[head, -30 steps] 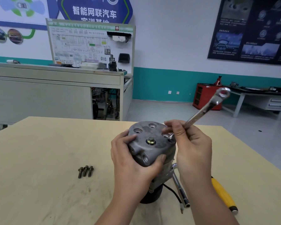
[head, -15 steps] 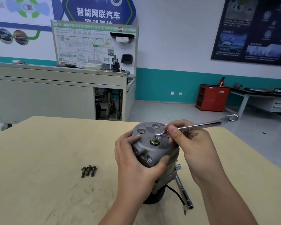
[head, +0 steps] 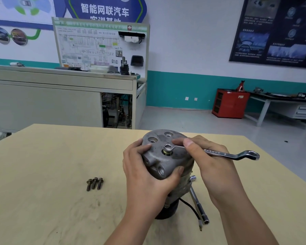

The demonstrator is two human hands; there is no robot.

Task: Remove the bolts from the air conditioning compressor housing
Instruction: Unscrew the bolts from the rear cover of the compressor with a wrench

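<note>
Left hand (head: 148,174) wraps the upright grey cast-metal compressor housing (head: 163,156); right hand (head: 207,160) pinches a shiny steel ring spanner (head: 219,153) seated over its central brass-collared bolt (head: 167,150).

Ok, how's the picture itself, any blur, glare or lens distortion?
Head view: even room light, faint shadows on the table; compressor and wrench sharp, mild shine on the wrench, no harsh glare; head view's wide lens leans the dark poster and slopes the cabinet; far board slightly soft.
</note>
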